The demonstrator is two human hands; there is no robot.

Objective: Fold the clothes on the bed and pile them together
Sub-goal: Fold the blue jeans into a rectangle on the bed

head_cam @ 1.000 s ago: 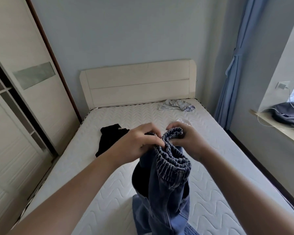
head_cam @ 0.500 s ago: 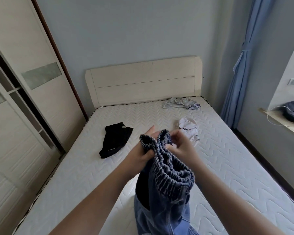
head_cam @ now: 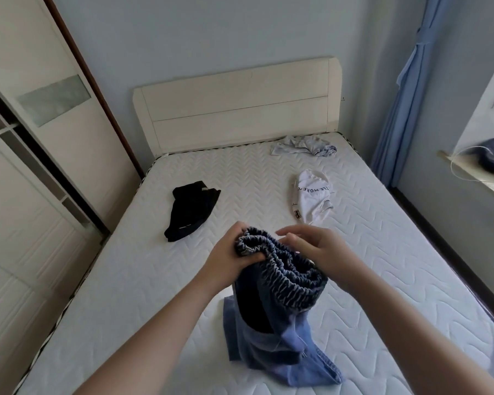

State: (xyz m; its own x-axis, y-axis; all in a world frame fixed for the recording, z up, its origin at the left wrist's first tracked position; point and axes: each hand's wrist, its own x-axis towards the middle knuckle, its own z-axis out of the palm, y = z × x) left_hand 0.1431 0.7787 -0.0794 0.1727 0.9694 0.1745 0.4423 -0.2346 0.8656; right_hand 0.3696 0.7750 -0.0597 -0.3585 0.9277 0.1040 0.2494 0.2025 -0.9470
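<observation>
Blue denim trousers (head_cam: 280, 323) with a gathered elastic waistband hang above the near part of the white quilted bed (head_cam: 126, 295), their lower end resting on the mattress. My left hand (head_cam: 231, 252) grips the waistband's left end. My right hand (head_cam: 311, 246) hovers at the waistband's right side with its fingers spread, touching or just above the fabric. A black garment (head_cam: 190, 209) lies crumpled at the bed's left middle. A white garment with black lettering (head_cam: 311, 199) lies right of centre. A pale grey-blue garment (head_cam: 303, 145) lies bunched by the headboard.
A cream headboard (head_cam: 237, 106) stands against the far wall. Wardrobe doors (head_cam: 35, 166) run along the left side of the bed. A blue curtain (head_cam: 402, 89) hangs at the right, and a window ledge (head_cam: 474, 178) there holds a dark bag with a white cable.
My hands have dropped lower with the trousers, and the head view has tilted down. My right hand has loosened from the waistband and spread its fingers; the left keeps its grip.
</observation>
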